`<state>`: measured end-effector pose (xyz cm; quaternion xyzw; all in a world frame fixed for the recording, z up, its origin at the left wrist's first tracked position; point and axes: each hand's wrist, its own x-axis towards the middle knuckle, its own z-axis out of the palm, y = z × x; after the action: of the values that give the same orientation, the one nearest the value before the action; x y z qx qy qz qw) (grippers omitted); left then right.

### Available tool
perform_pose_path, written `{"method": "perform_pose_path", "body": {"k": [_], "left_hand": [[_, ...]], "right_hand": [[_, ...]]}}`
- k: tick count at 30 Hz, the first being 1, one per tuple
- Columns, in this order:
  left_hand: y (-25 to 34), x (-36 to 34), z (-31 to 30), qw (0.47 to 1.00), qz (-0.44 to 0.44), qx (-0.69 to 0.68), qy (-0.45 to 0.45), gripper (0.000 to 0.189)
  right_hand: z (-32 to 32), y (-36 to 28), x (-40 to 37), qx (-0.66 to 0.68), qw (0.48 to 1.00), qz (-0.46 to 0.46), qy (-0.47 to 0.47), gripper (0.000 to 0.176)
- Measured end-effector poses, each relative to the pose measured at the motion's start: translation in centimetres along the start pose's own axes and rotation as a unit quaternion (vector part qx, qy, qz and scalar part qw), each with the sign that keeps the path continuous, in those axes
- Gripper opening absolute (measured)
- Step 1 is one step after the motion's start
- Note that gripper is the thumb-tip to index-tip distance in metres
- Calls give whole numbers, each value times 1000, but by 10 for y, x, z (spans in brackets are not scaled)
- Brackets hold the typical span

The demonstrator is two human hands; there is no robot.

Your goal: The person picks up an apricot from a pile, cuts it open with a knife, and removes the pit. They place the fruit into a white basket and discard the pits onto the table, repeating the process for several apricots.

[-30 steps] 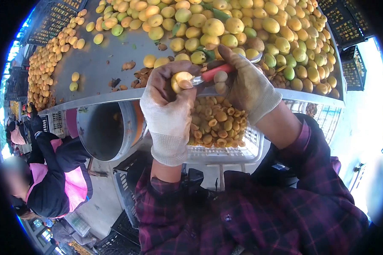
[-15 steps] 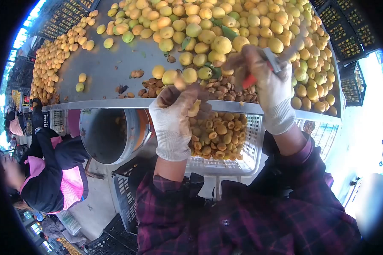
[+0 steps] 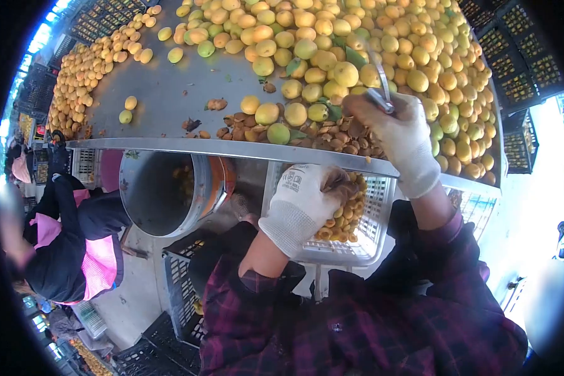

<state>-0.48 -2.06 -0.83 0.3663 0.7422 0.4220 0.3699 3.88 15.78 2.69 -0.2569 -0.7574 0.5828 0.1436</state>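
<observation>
My right hand [image 3: 401, 128], in a white glove with stained fingers, is closed around a knife [image 3: 380, 72] above the table's front edge. The thin metal blade points up and away, over the fruit. My left hand [image 3: 310, 197], gloved too, hangs below the edge over a white plastic basket [image 3: 375, 225]. Its fingers are curled; whatever they hold is hidden. Halved apricots [image 3: 343, 229] fill part of the basket. Brown apricot pits [image 3: 351, 135] lie on the table between my hands, beside whole apricots [image 3: 296, 114].
The metal table [image 3: 163, 88] carries a big heap of apricots at the back and right. A large bucket [image 3: 160, 194] stands tilted under its left edge. Black crates [image 3: 185, 288] are near my left leg. Another person [image 3: 75, 238] sits at far left.
My left hand has moved down from above the table edge to the basket. The pale piece that was at its fingers is out of sight. My right hand's knife now points upward.
</observation>
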Motion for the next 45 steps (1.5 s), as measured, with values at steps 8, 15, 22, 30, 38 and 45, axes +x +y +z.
{"method": "perform_pose_path", "body": {"k": [8, 15, 22, 30, 38, 45], "left_hand": [[4, -16, -7, 996, 22, 49, 77, 32], [3, -32, -33, 990, 4, 24, 142, 37], [1, -25, -51, 809, 54, -448, 376, 56], [20, -23, -39, 817, 118, -491, 279, 41], [15, -25, -40, 884, 122, -314, 323, 44], [14, -24, -39, 906, 95, -314, 266, 48]], "right_hand": [[98, -31, 88, -445, 873, -70, -187, 57], [144, -14, 124, -513, 823, -98, -225, 55], [65, -62, 48, -242, 954, -118, -133, 52], [26, -68, -19, -204, 935, -249, -146, 50], [-4, -40, -45, -137, 968, -104, -182, 37], [-15, -10, -41, -171, 937, -221, -209, 42]]}}
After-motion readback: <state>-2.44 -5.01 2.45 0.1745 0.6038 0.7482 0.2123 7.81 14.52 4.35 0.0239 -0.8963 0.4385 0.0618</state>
